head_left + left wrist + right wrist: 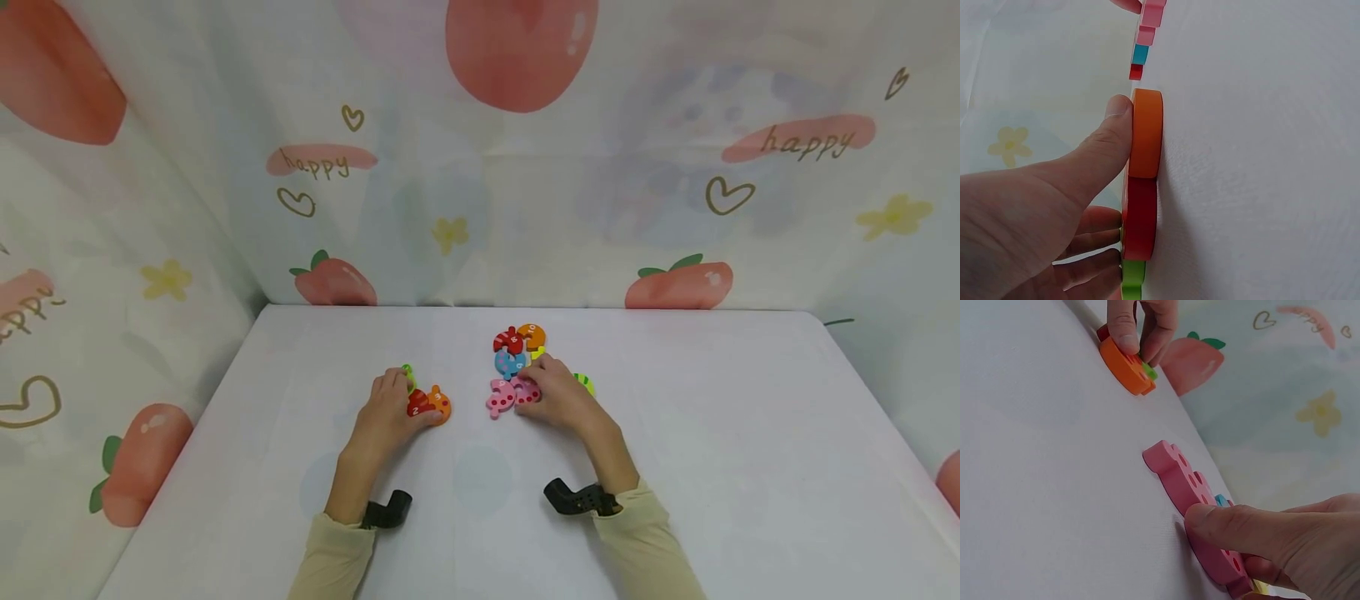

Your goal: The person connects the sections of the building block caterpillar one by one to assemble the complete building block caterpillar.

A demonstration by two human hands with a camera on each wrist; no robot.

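Observation:
My left hand (384,410) lies over a small cluster of chunky number puzzle pieces. Its thumb rests on the orange piece (1147,134), beside the red piece (1140,219) marked 2, while its fingers bend down at the green piece (408,377). Across a gap, my right hand (561,393) pinches a pink spotted piece (1213,553), thumb on the near edge; its other fingertips are partly hidden. That piece meets another pink spotted piece (499,398). Behind them sit a blue piece (509,363), a red striped piece (507,341) and an orange piece (532,336).
A yellow piece (537,353) shows partly behind my right hand. A green striped piece (585,383) lies to that hand's right. The white table (750,467) ends at a fruit-printed curtain (525,208) at the back and left.

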